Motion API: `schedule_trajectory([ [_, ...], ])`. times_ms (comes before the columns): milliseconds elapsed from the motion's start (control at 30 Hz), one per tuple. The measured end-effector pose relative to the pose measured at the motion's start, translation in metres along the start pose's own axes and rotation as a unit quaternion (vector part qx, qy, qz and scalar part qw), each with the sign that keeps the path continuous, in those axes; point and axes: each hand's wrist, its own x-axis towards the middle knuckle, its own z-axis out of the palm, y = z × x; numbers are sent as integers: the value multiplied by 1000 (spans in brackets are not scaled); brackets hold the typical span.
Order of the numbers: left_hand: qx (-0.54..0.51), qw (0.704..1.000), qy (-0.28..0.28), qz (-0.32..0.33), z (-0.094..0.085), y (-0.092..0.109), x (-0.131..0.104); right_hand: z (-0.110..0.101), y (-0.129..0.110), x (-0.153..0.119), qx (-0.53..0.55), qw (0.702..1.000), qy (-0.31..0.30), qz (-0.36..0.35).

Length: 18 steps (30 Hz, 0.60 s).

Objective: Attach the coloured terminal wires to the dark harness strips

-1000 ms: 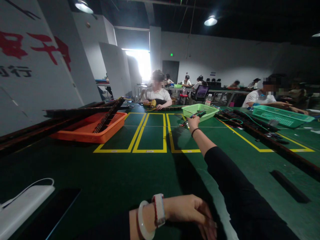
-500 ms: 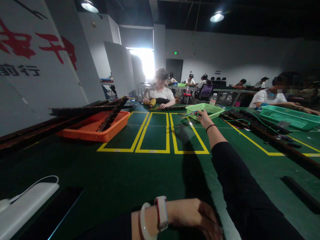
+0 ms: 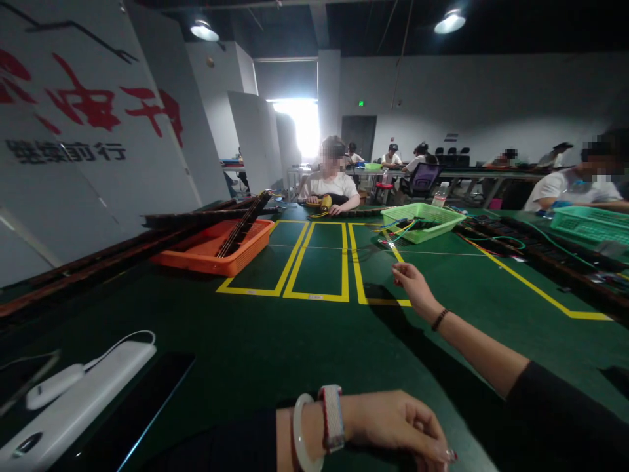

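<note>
Near the bottom edge, my left hand [image 3: 398, 423] wears a woven-band watch [image 3: 332, 417] and a white bangle [image 3: 305, 432]. Its fingers are bent in toward the thumb, with no object visible between them. My right hand [image 3: 413, 286] is over the green table, its fingers curled together and nothing seen in them. Just beyond it, coloured wires [image 3: 403, 231] hang over the near left side of a light green basket [image 3: 437, 231]. Some dark pieces lie inside that basket.
An orange basket [image 3: 236, 263] holds long dark strips [image 3: 246, 223]. Yellow tape [image 3: 314, 296] marks the table. A white power strip [image 3: 93, 400] and a dark phone [image 3: 147, 400] lie at lower left. A person [image 3: 331, 183] sits opposite; more dark strips and a teal basket [image 3: 590, 226] are at right.
My right hand has drawn back from the green basket toward me, leaving the wires at its edge. My left hand stays low. The view has turned slightly left.
</note>
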Motion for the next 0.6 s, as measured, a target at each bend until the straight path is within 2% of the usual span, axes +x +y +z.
schedule_trajectory([
  [100,21,998,39,34,6,27,-19,-12,-3,-54,-31,993,-111,-11],
  [200,61,988,110,89,1,70,-49,-31,-7,-99,-70,982,-174,9],
  [267,113,967,189,131,-13,102,-74,-43,-7,-120,-102,974,-197,30],
  [333,165,929,279,181,-38,134,-100,-52,-6,-134,-121,968,-214,56],
  [400,203,870,379,242,-72,163,-128,-56,-5,-141,-124,965,-220,73],
  [433,230,826,438,269,-91,176,-143,-56,-5,-142,-125,964,-219,79],
  [467,271,767,510,281,-110,189,-158,-56,-5,-142,-128,964,-216,82],
  [500,330,692,586,262,-129,200,-173,-55,-5,-141,-132,964,-214,84],
  [533,398,606,654,215,-148,211,-188,-55,-6,-140,-138,963,-215,85],
  [567,415,570,684,186,-165,220,-204,-54,-6,-140,-145,961,-219,87],
  [600,423,547,704,161,-180,228,-219,-53,-7,-139,-151,959,-225,87],
])
